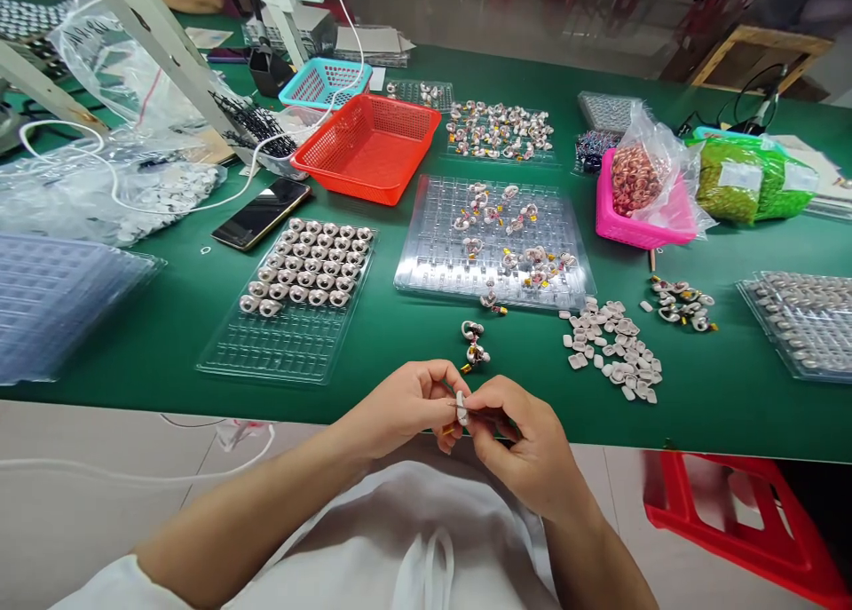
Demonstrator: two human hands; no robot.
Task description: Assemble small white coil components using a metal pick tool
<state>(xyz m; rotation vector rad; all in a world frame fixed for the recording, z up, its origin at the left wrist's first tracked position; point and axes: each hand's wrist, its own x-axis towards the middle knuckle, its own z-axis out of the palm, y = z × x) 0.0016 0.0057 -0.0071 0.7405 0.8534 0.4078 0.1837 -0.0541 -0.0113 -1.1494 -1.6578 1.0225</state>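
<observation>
We hold a small white earbud-like housing (pixel 461 407) at the middle of the counter's (pixel 399 335) near edge. Our left hand (pixel 403 415) pinches it and our right hand (pixel 525 441) meets it from the other side, the two close together; whether the right grips it or something thin beside it, we cannot tell. Just beyond, two wired assemblies (pixel 477 355) lie loose, and a clear plastic tray (pixel 426 246) farther in carries more. To our right, near the near edge, lie white caps (pixel 626 352), with a pink basket (pixel 639 234) beyond. To our left, another tray (pixel 266 352) bears rows of silvery shells (pixel 318 296); past it are a phone (pixel 263 212) and, toward the far edge, a red basket (pixel 366 182).
</observation>
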